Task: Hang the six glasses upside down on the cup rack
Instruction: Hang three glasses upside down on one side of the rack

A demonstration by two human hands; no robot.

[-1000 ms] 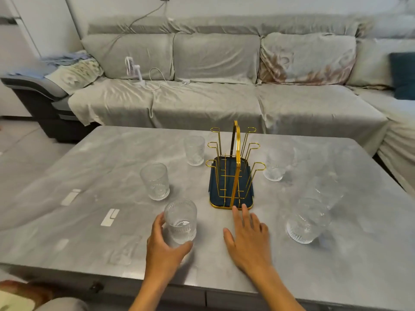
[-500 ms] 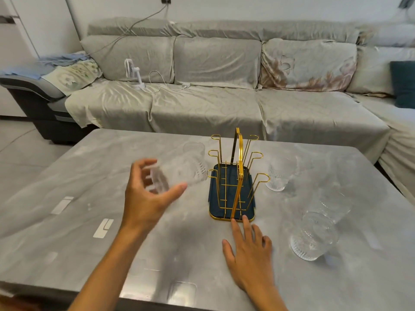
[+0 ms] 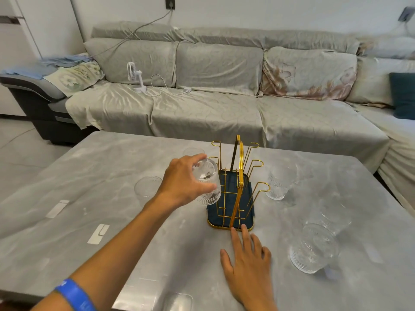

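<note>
A gold wire cup rack (image 3: 238,176) on a dark blue tray stands mid-table. My left hand (image 3: 183,180) grips a ribbed clear glass (image 3: 207,182), turned bottom up, at the rack's left side over its near left prongs. My right hand (image 3: 248,263) lies flat on the table, fingertips touching the tray's front edge. Other glasses stand upright on the table: one at the left (image 3: 147,187), one behind my left hand (image 3: 193,151), one right of the rack (image 3: 279,182), and two at the near right (image 3: 313,248) (image 3: 334,213).
The grey marble-look table (image 3: 89,176) carries white tape marks at the left (image 3: 98,233). A long grey sofa (image 3: 224,104) runs behind the table, with a small white fan (image 3: 135,75) and its cable on the seat.
My left hand lifted the near glass off the table, turned it upside down and carried it right to the rack's left prongs. My right hand stayed at the tray's front edge.
</note>
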